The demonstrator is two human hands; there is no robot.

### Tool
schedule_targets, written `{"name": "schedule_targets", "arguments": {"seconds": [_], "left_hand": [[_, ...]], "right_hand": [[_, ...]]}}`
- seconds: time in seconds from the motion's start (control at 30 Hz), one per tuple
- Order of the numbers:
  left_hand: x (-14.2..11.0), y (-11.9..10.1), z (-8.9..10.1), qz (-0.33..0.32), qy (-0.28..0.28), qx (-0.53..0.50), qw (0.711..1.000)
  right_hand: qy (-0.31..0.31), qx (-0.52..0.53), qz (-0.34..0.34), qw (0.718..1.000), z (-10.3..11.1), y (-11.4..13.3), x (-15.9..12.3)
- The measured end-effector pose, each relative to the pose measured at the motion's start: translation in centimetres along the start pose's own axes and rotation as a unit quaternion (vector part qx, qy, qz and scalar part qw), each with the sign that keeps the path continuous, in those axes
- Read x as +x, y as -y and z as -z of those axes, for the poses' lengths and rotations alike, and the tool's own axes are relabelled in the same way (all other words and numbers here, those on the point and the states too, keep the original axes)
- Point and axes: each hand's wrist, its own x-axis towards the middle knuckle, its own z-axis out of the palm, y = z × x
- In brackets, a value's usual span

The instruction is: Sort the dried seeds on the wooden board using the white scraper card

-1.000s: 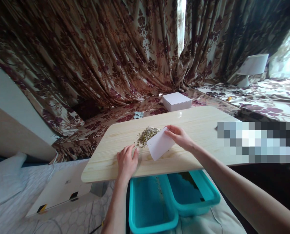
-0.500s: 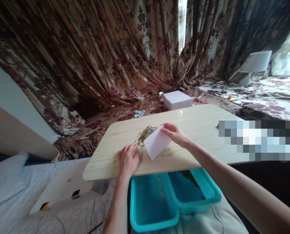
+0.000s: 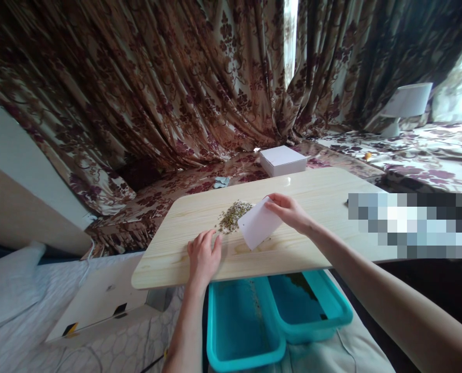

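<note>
My right hand (image 3: 289, 211) grips a white card (image 3: 259, 225) with a small hole near one corner, tilted over the light wooden table (image 3: 169, 243). Just left of the card lies a loose pile of small green and brown grains (image 3: 233, 216), partly covered by the card's edge. My left hand (image 3: 205, 254) rests on the tabletop in front of the pile, its fingers spread and holding nothing. Below the table's near edge stand two turquoise bins, a left bin (image 3: 242, 360) and a right bin (image 3: 320, 330); some grains lie in the left one and darker green matter in the right one.
Behind the table sit a white box (image 3: 282, 159) and a folded light-blue cloth (image 3: 221, 182). A pixelated patch hides the table's right end. A larger white box (image 3: 102, 295) lies on the bed at left. A lamp (image 3: 407, 101) stands far right.
My right hand and the card have moved a little to the right, uncovering more of the grain pile. My left hand stays where it was.
</note>
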Motion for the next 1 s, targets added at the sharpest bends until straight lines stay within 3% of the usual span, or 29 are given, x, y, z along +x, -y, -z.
{"name": "schedule_targets", "arguments": {"seconds": [0.13, 0.4, 0.7, 0.83, 1.0], "left_hand": [[0.0, 0.0, 0.0, 0.001, 0.007, 0.002, 1.000], [0.1, 0.2, -0.2, 0.004, -0.001, 0.003, 1.000], [0.0, 0.1, -0.2, 0.009, 0.005, 0.001, 1.000], [0.0, 0.1, -0.2, 0.004, 0.002, 0.004, 1.000], [0.0, 0.0, 0.0, 0.004, 0.003, -0.002, 1.000]], "right_hand": [[-0.027, 0.022, 0.010, 0.999, 0.4, 0.4, 0.2], [0.015, 0.033, 0.006, 0.999, -2.8, -0.4, 0.2], [0.013, 0.025, 0.001, 1.000, -2.2, 0.5, -0.6], [0.012, 0.026, -0.003, 1.000, -2.4, 0.8, -2.6], [-0.063, 0.064, 0.014, 0.996, -2.9, 0.3, -7.5]]}}
